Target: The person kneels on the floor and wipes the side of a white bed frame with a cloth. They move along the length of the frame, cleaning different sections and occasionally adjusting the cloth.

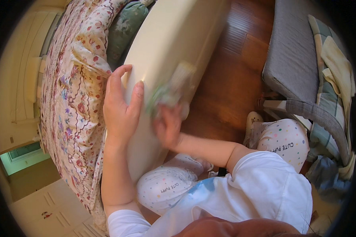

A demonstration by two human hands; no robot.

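A long cream bed panel [178,35] with a smooth, glossy face runs from the top of the view down towards my knees. Over its top edge my left hand [120,109] is hooked, the thumb on the near side and the fingers at the far side, some of them hidden. My right hand [168,126] is against the panel's face, blurred by motion. Under and beyond its fingers is a crumpled white and green cloth [167,96], also blurred, pressed to the panel. A paler end of the cloth trails towards the panel's lower edge.
Behind the panel lie a floral bedspread [83,118] and a green pillow [126,29]. At right, a grey cushioned chair [293,53] with a checked cloth [329,97] stands on the wooden floor [225,89]. My knees [163,186] are close to the panel.
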